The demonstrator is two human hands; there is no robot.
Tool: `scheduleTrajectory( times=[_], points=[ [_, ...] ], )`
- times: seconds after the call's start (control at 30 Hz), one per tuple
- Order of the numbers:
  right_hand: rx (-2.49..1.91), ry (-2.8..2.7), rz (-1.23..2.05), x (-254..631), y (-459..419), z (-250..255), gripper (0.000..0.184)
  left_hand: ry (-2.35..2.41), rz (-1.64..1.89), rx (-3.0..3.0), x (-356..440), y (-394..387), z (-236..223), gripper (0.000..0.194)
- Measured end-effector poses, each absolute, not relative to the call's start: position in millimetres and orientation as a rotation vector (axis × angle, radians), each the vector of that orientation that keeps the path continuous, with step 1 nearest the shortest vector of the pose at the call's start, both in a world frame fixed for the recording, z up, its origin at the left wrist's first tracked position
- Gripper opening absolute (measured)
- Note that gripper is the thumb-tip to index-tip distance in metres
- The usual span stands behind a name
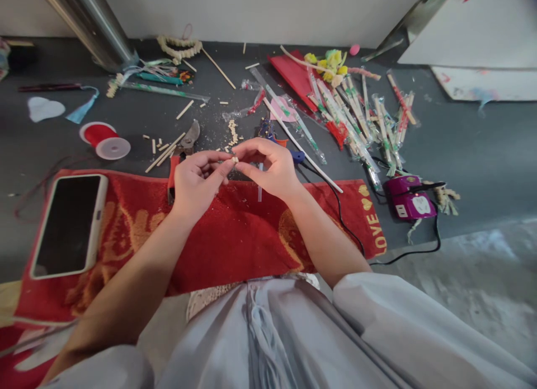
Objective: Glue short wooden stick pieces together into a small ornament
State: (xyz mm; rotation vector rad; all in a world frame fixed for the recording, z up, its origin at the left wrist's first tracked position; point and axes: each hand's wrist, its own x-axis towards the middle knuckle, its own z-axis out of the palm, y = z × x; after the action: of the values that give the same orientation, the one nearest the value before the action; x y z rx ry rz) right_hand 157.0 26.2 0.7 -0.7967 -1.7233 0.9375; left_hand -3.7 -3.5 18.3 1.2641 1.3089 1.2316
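Pale grey cloth of our clothing lies nearest to us, and beyond it a red towel spreads along the near edge of the dark grey table. Above the towel's far edge we bring both hands together over one small pale piece: the thumb and forefinger of our left hand are pinched on its one side, and those of our right hand are clamped on the other. Our remaining fingers curl loosely, partly hidden. Just past the fingertips we see a cluster of pale bits on the table. Red-handled cutters lie beside our left hand; we cannot tell whether they touch. Next to them are thin sticks and short cut lengths, with a spool of red thread farther left and a dark-screened phone on the towel below. Behind our right hand sits a blue tool, near a long white rod; wrapped sticks are heaped farther right, beyond a purple power adaptor.
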Motion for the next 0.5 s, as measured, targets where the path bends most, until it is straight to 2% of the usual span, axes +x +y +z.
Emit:
scheduleTrajectory(
  times=[0.27, 0.5],
  points=[
    [-0.873, -1.656, 1.041, 155.1, 25.8, -0.1, 0.039, 1.338, 1.234, 1.308, -2.4, -5.5, 22.0, 0.007],
    [-0.861, -1.594, 1.069, 153.1, 26.6, -1.2, 0.039, 1.36, 1.246, 1.284, -0.6, -6.8, 23.1, 0.007]
  ],
)
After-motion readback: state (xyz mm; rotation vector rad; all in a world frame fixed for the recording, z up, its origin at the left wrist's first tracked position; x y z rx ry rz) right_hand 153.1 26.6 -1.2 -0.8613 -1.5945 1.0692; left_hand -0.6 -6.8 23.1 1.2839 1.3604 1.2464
